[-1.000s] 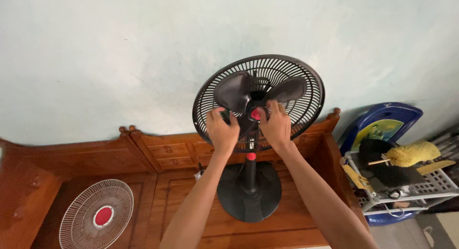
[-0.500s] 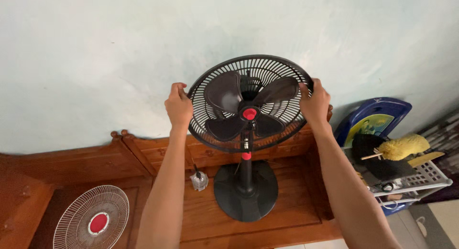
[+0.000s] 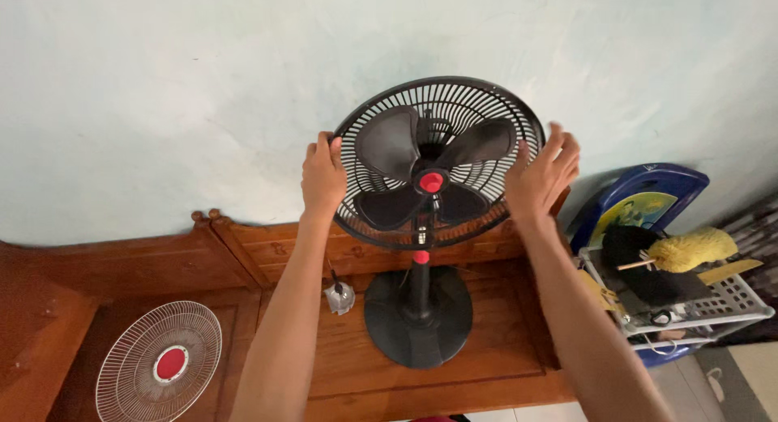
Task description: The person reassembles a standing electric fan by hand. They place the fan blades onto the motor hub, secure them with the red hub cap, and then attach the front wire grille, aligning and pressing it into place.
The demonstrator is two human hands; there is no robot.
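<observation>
Left hand (image 3: 322, 175) fingers curl around the left rim of the black rear fan guard (image 3: 496, 197); right hand (image 3: 539, 179) fingers are spread apart, palm just beside the right rim, gripping nothing. The pedestal fan stands upright on the wooden bench (image 3: 486, 365). Thin plastic ribs look light and springy, blades (image 3: 389, 142) exposed, so the rim seems the safest hold. The white basket (image 3: 733, 300) carries a yellow duster (image 3: 693, 248)

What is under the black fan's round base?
The round base stands on a carved wooden bench. The wood directly beneath it is covered, so nothing there can be seen. A small clear bottle stands beside it.
</observation>
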